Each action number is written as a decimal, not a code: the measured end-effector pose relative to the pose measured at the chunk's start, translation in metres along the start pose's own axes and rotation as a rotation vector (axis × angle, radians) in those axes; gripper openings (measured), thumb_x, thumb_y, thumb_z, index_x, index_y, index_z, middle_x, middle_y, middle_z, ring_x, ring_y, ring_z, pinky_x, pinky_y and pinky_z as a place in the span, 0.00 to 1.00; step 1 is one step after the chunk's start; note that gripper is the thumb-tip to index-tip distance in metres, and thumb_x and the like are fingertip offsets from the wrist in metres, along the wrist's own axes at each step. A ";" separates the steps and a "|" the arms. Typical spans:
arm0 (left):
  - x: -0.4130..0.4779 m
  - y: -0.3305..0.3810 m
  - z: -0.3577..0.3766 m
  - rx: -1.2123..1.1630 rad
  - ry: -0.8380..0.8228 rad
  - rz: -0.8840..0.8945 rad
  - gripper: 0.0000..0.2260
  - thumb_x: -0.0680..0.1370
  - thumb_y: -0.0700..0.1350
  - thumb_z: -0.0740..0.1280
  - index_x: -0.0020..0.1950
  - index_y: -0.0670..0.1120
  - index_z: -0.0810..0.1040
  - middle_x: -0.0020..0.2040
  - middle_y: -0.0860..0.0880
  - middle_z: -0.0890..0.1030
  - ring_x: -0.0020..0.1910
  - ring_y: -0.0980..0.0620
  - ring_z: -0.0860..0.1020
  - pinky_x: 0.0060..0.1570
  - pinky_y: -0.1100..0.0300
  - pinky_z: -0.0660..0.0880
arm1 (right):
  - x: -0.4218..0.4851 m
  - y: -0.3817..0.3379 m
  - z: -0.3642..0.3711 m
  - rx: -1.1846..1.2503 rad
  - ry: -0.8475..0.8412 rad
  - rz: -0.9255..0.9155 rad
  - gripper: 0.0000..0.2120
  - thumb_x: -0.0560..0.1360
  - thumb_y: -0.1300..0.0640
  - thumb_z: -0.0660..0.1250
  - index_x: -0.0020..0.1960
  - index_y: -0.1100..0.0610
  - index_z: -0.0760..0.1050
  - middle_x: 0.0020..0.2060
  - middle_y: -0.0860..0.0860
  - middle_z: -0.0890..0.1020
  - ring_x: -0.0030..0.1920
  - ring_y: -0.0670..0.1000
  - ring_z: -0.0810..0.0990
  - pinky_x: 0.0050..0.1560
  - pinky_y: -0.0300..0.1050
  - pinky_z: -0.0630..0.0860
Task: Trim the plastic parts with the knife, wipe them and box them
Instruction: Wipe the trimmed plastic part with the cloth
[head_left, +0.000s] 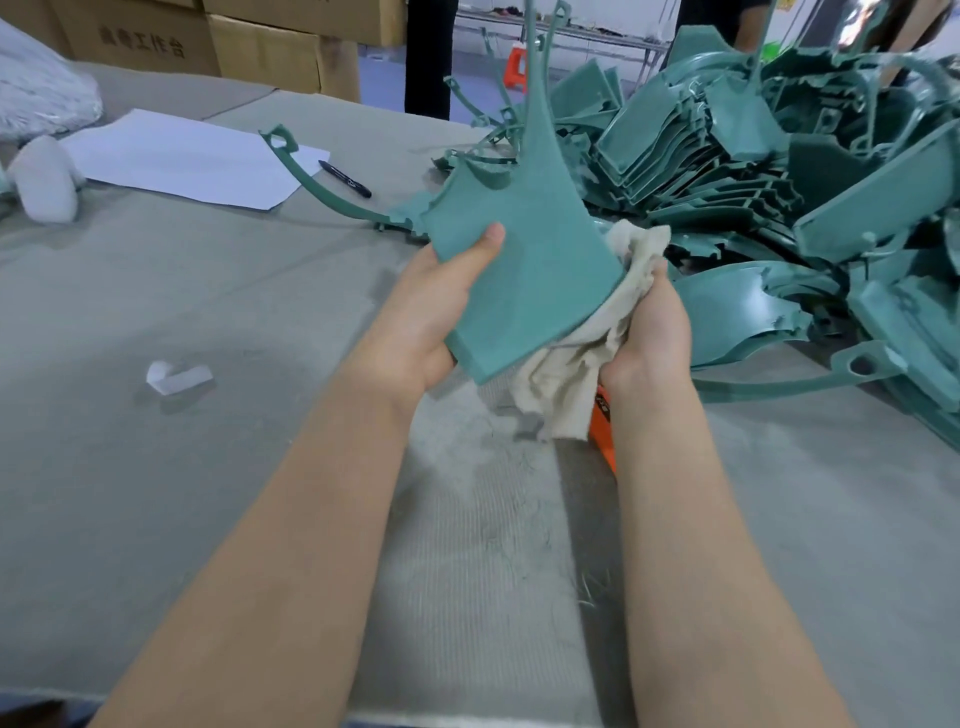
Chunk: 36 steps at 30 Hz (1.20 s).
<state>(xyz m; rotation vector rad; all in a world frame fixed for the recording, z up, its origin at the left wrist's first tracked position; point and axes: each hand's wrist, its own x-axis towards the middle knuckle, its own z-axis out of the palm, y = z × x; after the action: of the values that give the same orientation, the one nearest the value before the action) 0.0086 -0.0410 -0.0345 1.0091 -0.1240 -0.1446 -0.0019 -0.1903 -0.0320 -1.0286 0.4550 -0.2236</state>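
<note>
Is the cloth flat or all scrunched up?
Scrunched up: the beige cloth bunches in folds inside the right hand, pressed against the teal plastic part.

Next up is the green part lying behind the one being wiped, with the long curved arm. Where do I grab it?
Take the curved arm low, near where it widens into the body, coming from the left over the table. The pile crowds its right side, and the thin looped tip would likely flex.
</note>
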 end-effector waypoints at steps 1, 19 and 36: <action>0.000 0.001 -0.001 -0.071 0.021 -0.055 0.08 0.79 0.44 0.65 0.56 0.45 0.79 0.48 0.48 0.85 0.45 0.51 0.84 0.39 0.58 0.81 | -0.002 0.000 0.002 0.064 -0.017 0.021 0.15 0.82 0.47 0.58 0.54 0.57 0.77 0.48 0.52 0.84 0.44 0.51 0.83 0.40 0.46 0.81; -0.003 0.008 0.008 -0.179 0.355 0.252 0.05 0.81 0.42 0.63 0.54 0.44 0.78 0.45 0.48 0.85 0.43 0.49 0.84 0.37 0.56 0.81 | -0.037 0.027 0.043 -0.512 -0.374 -0.195 0.22 0.81 0.41 0.56 0.37 0.49 0.80 0.35 0.43 0.85 0.43 0.42 0.84 0.50 0.40 0.80; -0.003 0.030 -0.018 -0.286 -0.128 -0.154 0.33 0.74 0.68 0.59 0.56 0.39 0.80 0.57 0.39 0.81 0.58 0.38 0.79 0.59 0.38 0.73 | -0.036 0.006 0.023 -1.176 -0.418 -1.066 0.20 0.74 0.69 0.65 0.65 0.59 0.77 0.59 0.54 0.81 0.59 0.53 0.77 0.64 0.43 0.69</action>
<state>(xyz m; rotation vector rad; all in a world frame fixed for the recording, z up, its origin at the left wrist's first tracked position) 0.0102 -0.0096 -0.0191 0.7235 -0.1376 -0.3581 -0.0232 -0.1555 -0.0178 -2.3644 -0.4908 -0.7087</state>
